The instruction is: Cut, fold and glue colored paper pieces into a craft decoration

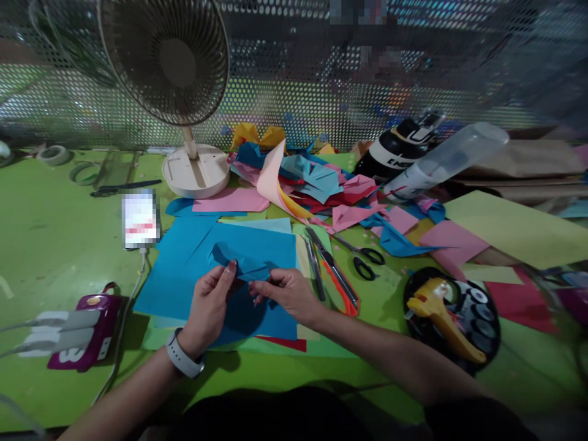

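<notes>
Pinching one end of the folded blue paper (250, 268), the left hand (209, 304) seems to steady it while the right hand (293, 295) grasps the other end, likely to hold the creases together, though its exact grip is hard to tell. The piece is above flat blue sheets (174, 275) on the worktop (55, 245); scissors (357, 251) and an orange cutter (343, 289) lie alongside, probably for easy reach.
</notes>
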`<state>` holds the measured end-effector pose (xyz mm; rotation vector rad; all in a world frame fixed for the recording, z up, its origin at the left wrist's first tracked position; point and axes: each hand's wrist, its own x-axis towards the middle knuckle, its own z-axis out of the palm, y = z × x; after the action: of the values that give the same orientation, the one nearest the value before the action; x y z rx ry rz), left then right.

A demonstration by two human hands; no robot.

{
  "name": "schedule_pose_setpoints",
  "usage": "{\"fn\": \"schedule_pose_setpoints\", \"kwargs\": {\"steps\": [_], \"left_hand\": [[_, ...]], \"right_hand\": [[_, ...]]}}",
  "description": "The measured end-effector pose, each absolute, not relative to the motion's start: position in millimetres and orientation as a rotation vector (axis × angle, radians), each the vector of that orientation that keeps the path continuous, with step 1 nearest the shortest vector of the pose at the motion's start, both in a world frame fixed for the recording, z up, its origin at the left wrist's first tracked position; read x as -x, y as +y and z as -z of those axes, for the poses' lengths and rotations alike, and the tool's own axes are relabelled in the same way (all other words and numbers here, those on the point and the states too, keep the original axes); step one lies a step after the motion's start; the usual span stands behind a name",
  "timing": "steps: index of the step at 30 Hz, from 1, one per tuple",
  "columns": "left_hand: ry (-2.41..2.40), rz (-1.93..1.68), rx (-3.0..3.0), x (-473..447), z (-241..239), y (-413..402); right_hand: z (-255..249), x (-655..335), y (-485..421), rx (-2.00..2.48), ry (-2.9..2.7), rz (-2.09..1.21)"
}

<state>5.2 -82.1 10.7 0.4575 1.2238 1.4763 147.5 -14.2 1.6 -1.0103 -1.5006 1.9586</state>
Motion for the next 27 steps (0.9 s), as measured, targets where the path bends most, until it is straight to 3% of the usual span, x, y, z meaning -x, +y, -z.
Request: {"fn": "schedule_pose_setpoints", "kwargs": {"steps": [27], "left_hand": [[1.255, -1.475, -0.571, -4.4, -3.5, -82.8]], "right_hand": [[9.7, -150.6, -12.9, 1.023, -1.554, -1.883]]}}
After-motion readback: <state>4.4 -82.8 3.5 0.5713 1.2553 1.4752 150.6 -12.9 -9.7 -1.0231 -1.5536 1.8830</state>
